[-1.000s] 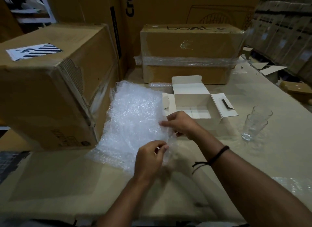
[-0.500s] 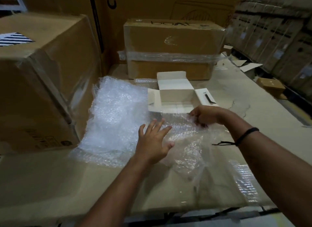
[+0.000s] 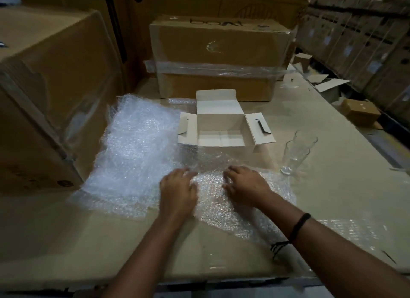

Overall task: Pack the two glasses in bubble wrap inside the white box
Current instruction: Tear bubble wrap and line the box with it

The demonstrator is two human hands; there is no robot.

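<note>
Warehouse bkgd: we see stacked cartons (image 3: 366,42) along the right side, w/ a cardboard-covered counter (image 3: 66,242) in front of us. On the counter's left sits a big brown carton (image 3: 44,98). At the back is a taped carton (image 3: 221,53) w/ clear film round its middle. Just in front of that stands the white box (image 3: 218,120), flaps open. Left of it lies a pile of bubble wrap (image 3: 137,147), up against the big brown carton's side. A single bubble wrap sheet (image 3: 213,186) is spread flat btwn the white box and the counter's near edge. Both our hands are on that sheet. The left grip (image 3: 177,193) is palm down, fingers spread, pressing the wrap. The right grip (image 3: 246,186) is likewise palm down, fingers spread and a bit bent. Fingertips are motion-blurred. A black wristband (image 3: 299,226) is on the right wrist. The two glasses (image 3: 295,153) stand upright on the counter, right of the white box and apart from it, outside the wrap, one just behind the other; we can't tell if they touch. A small brown box (image 3: 359,111) lies further right.
</note>
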